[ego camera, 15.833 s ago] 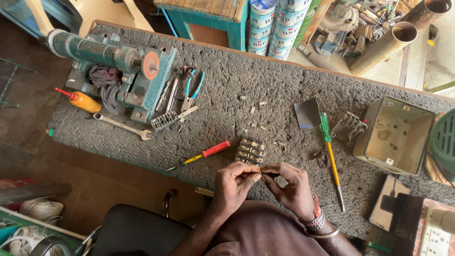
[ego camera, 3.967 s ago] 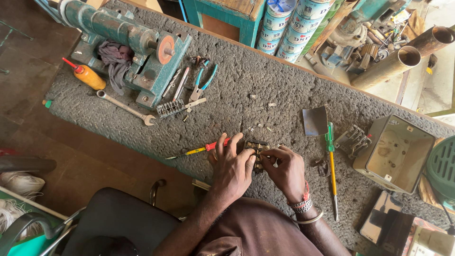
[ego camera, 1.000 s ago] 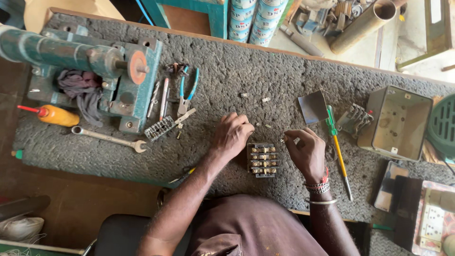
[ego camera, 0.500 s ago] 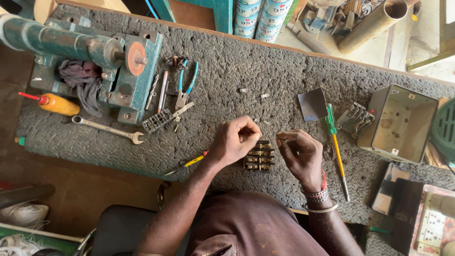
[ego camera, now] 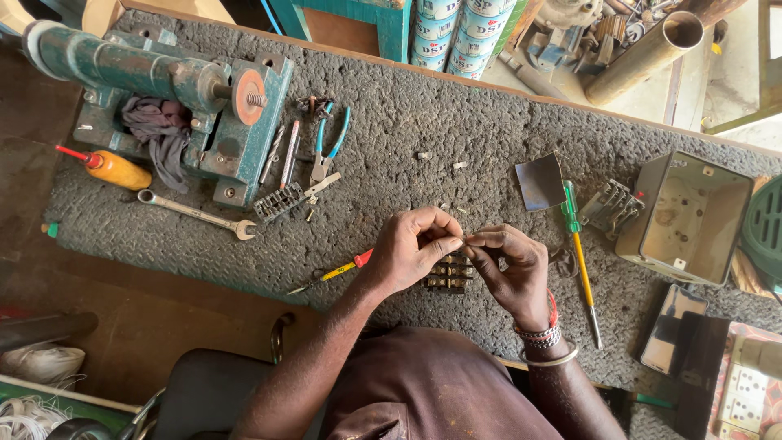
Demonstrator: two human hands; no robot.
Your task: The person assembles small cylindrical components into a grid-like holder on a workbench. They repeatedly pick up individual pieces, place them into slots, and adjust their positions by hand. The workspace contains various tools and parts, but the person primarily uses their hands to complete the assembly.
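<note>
**Hands meet over the terminal block**

Since half a second ago the two hands have drawn together, fingertips now touching above the terminal block [ego camera: 446,273]. The left hand [ego camera: 415,251] and the right hand [ego camera: 511,269] both pinch a tiny part between thumb and forefinger; the part itself is too small to make out. The block lies on the grey mat [ego camera: 391,138] just under the hands. A red-and-yellow screwdriver [ego camera: 332,274] lies beside the left wrist, a green-handled screwdriver [ego camera: 578,244] to the right of the right hand.
</note>
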